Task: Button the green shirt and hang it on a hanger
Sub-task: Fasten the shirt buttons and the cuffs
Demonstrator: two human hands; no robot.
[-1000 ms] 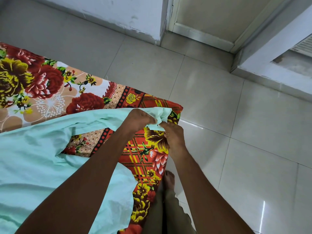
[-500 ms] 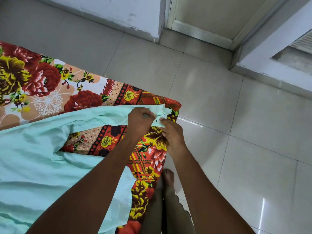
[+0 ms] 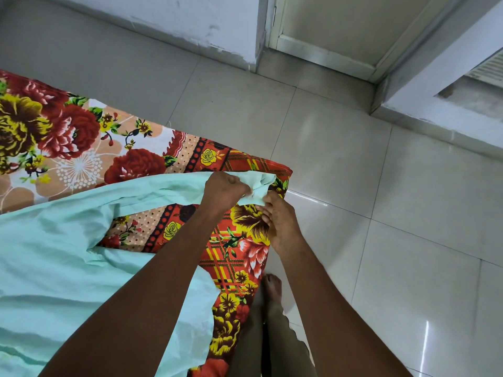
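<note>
Green shirt (image 3: pixel 54 268) lies spread over the floral bedsheet (image 3: pixel 68 137), one end bunched at the bed's corner. My left hand (image 3: pixel 224 189) is fisted tight on that bunched edge. My right hand (image 3: pixel 280 221) pinches the same fabric from below, fingertips closed. Bare foot (image 3: pixel 272 285) on the tiled floor (image 3: pixel 381 213).
</note>
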